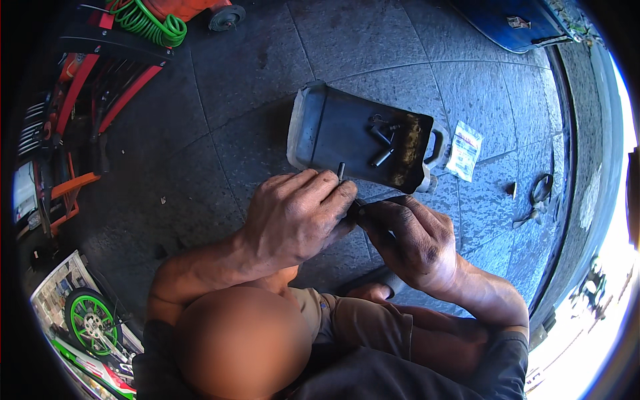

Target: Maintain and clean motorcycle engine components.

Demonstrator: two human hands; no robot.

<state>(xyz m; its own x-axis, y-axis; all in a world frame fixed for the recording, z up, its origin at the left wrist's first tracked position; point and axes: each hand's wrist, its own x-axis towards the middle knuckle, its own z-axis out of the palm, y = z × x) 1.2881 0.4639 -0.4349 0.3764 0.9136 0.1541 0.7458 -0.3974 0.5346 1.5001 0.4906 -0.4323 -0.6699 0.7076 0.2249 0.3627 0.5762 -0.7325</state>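
Note:
My left hand (300,210) is closed round a short metal pin (341,171) that pokes up from between its fingers. My right hand (410,237) pinches a small dark part (357,208) beside the left fingertips; that part is mostly hidden. Just beyond my hands lies a cut-open plastic jerrycan (307,123) on its side, its inside dark and oily. A few small cylindrical metal parts (382,157) rest in it, near the stained end by the handle.
Grey tiled floor (247,80) holds a white packet (465,150) and a dark strap (541,193). Red metal racks (80,87) with a green coiled hose (150,23) stand left, above a bike with a green wheel (90,322). A blue object (493,27) is at upper right.

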